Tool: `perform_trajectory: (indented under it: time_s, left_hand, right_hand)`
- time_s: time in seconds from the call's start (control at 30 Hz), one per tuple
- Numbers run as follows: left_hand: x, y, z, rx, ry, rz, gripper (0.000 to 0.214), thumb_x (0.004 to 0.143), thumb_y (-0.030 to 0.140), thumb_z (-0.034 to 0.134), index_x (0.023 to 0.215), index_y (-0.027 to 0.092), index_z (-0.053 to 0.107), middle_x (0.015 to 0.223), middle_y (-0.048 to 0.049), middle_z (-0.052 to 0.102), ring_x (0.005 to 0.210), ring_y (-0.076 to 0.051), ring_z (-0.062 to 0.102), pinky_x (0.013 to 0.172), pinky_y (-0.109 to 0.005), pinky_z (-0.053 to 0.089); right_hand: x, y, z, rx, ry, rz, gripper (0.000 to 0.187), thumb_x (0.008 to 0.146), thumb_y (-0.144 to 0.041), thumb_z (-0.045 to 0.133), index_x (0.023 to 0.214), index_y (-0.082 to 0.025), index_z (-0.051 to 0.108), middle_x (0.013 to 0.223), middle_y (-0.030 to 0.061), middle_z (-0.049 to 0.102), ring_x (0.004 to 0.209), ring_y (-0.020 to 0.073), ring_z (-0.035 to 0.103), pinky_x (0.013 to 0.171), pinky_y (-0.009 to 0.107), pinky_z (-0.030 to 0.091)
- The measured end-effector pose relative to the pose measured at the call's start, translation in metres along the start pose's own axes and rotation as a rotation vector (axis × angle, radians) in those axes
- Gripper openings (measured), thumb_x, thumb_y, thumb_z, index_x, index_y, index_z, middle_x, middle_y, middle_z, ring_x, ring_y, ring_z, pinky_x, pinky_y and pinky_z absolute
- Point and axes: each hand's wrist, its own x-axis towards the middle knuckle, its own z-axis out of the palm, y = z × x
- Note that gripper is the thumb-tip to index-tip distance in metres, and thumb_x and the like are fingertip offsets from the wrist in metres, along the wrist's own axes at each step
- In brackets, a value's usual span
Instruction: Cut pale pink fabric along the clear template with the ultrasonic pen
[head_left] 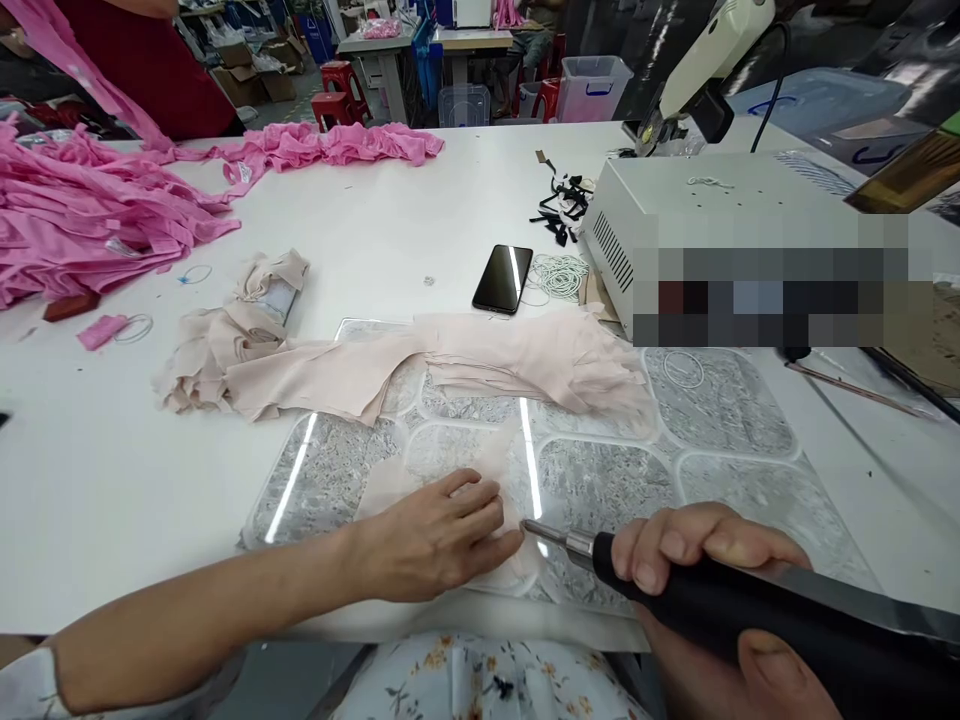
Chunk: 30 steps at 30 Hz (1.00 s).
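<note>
My left hand lies flat, fingers stretched out, pressing a pale beige fabric piece onto a patterned glass mat. My right hand is wrapped around a black handheld cutting tool. The tool's metal tip sits just right of my left fingertips, at the fabric's edge. A stack of the same beige fabric pieces lies across the mat's far side, with more crumpled ones to the left.
A black phone lies beyond the stack, near white elastic loops and black scraps. A white machine box stands at the right. Pink fabric is heaped at the far left, by a person in red.
</note>
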Motion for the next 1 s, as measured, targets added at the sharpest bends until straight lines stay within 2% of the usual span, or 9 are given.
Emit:
perform_trajectory:
  time_s: [0.2, 0.5, 0.73, 1.0]
  left_hand:
    - [0.000, 0.000, -0.001, 0.009, -0.004, -0.008, 0.021, 0.095, 0.008, 0.046, 0.114, 0.011, 0.055, 0.089, -0.0084, 0.060, 0.097, -0.023, 0.058, 0.089, -0.040, 0.051]
    - [0.000, -0.001, -0.001, 0.001, 0.008, 0.000, 0.021, 0.095, 0.007, 0.045, 0.114, 0.010, 0.056, 0.088, -0.0085, 0.059, 0.096, -0.024, 0.059, 0.087, -0.041, 0.052]
    - [-0.003, 0.000, 0.002, 0.005, 0.010, 0.002, 0.026, 0.097, 0.009, 0.042, 0.118, 0.010, 0.056, 0.093, -0.0110, 0.062, 0.101, -0.025, 0.060, 0.090, -0.043, 0.053]
    - [-0.003, 0.001, 0.002, -0.007, 0.024, -0.006, 0.024, 0.096, 0.010, 0.045, 0.117, 0.010, 0.058, 0.098, -0.0121, 0.063, 0.101, -0.026, 0.061, 0.088, -0.042, 0.053]
  right_hand:
    - [0.002, 0.003, 0.003, 0.011, 0.008, -0.022, 0.015, 0.086, -0.034, 0.062, 0.096, -0.024, 0.058, 0.080, -0.0008, 0.053, 0.063, 0.0121, 0.056, 0.059, 0.032, 0.056]
    - [0.005, 0.007, 0.007, 0.005, -0.002, -0.026, 0.014, 0.085, -0.034, 0.062, 0.086, -0.023, 0.056, 0.078, -0.0019, 0.052, 0.060, 0.0122, 0.056, 0.056, 0.033, 0.055]
    - [0.005, 0.008, 0.007, 0.005, 0.005, -0.046, 0.011, 0.086, -0.032, 0.061, 0.088, -0.023, 0.056, 0.079, -0.0019, 0.053, 0.060, 0.0123, 0.057, 0.055, 0.033, 0.054]
    - [0.005, 0.016, 0.008, 0.084, 0.075, -0.074, 0.014, 0.083, -0.032, 0.063, 0.091, -0.022, 0.058, 0.079, -0.0013, 0.054, 0.058, 0.0118, 0.057, 0.054, 0.032, 0.055]
